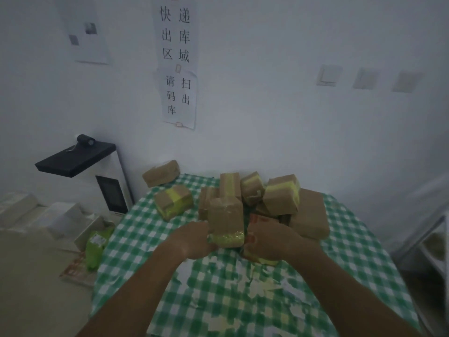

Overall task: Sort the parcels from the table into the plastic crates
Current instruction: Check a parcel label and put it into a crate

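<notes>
Starting at the left of the green-checked table, a white cabinet with a dark screen stands against the wall, and pale boxes sit on the floor beside it; whether these are the plastic crates I cannot tell. A green packet lies just off the table's left edge.

On the table, the left hand has its fingers curled round the near end of a tall brown parcel, which stands roughly upright with its long axis running away from the person. It looks like kraft paper under glossy tape, with a yellow-green band at the gripped end. Just right of it, the right hand grips a second parcel printed in red, mostly hidden beneath the fingers.

Behind both hands, toward the table's far edge, the remaining heap of parcels is piled: blocky, paper-wrapped, several taped yellow-green. Each hand already holds its own parcel, so the coming move likely turns on lifting both clear of that heap, which touches them from behind.
</notes>
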